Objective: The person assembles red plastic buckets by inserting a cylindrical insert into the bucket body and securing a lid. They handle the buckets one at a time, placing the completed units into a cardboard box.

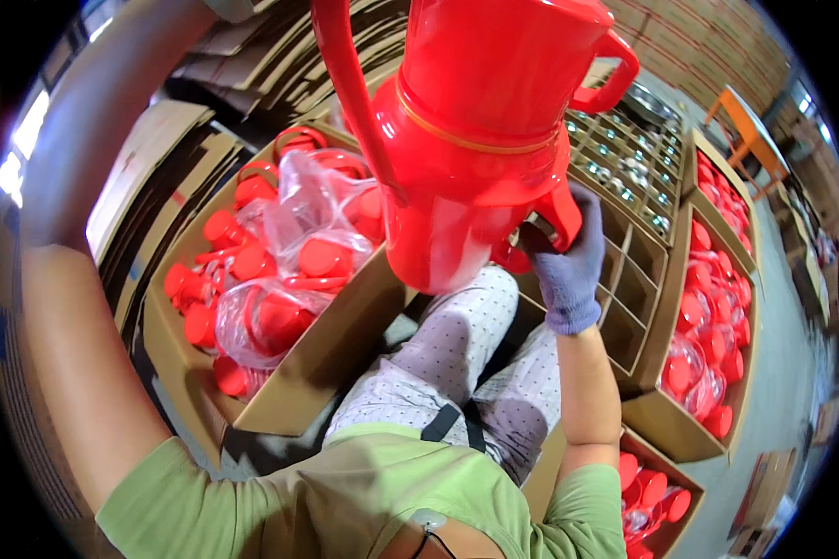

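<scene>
Close in front of me is a shiny red plastic jug [475, 177], with what looks like another red jug body [503, 65] stacked on it. A long red bar, apparently a carrying handle, runs up along the left side. My right hand [576, 265], in a grey-purple glove, is closed round the lower side handle at the right. Up at the top left my left arm is raised. Only a scrap of its grey glove [230, 7] shows at the picture's upper edge, and its fingers are out of sight.
To the left stands an open carton [298, 405] of red lidded parts and clear plastic bags. A divided carton [639, 252] ahead right holds shiny glassy pieces in its far cells. More cartons [667, 424] of red parts line the right. Flattened cardboard [149, 177] leans at left; an orange stool [748, 130] stands far right.
</scene>
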### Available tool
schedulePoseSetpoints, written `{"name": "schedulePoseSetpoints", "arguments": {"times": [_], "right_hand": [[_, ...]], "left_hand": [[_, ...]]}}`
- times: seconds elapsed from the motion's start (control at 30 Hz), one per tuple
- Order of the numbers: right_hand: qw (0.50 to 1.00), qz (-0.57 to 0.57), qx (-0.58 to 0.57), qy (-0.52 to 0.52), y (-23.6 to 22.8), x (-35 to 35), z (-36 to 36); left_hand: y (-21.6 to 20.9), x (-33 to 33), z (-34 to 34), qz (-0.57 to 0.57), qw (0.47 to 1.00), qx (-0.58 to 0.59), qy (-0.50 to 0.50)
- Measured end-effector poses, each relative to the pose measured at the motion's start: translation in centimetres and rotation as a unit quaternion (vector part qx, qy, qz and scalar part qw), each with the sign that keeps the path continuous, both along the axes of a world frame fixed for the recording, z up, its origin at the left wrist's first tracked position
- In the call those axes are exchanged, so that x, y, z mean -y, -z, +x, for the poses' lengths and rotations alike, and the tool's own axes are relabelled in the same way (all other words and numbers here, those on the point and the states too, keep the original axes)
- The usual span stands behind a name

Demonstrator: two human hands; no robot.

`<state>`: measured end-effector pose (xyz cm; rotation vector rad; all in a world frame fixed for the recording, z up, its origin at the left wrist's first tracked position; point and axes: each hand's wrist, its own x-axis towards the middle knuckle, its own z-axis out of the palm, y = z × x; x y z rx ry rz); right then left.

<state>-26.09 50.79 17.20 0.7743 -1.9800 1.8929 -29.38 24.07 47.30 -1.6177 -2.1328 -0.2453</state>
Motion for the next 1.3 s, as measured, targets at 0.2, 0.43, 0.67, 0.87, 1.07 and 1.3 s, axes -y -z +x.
{"name": "schedulePoseSetpoints", "arguments": {"times": [0.2, 0.43, 0.67, 0.87, 1.07, 1.3], "right_hand": [[0.969, -0.191, 0.039, 0.15, 0.0, -9.2, 5.4], [0.94, -0.155, -0.053, 0.3, 1.3, -14.2, 7.9], [0.907, -0.011, -0.173, 0.383, 5.5, -16.9, 11.4], [0.903, -0.044, -0.111, 0.414, 6.5, -17.2, 13.3], [0.915, 0.3, -0.079, 0.258, 9.9, -17.5, 16.4], [0.835, 0.54, -0.062, 0.087, 14.0, -19.3, 16.2]], "left_hand": [[15.4, -4.7, -3.4, 0.336, 0.849, 0.397, -0.097], [37.1, -14.7, -2.2, 0.228, 0.343, 0.91, -0.036], [42.1, -24.6, -8.6, 0.284, 0.392, 0.864, 0.136], [47.2, -28.2, -4.3, 0.274, 0.316, 0.907, 0.043], [45.7, -26.3, -12.2, 0.26, 0.361, 0.895, 0.025], [40.4, -26.2, -16.3, 0.237, 0.766, 0.588, -0.106]]}}
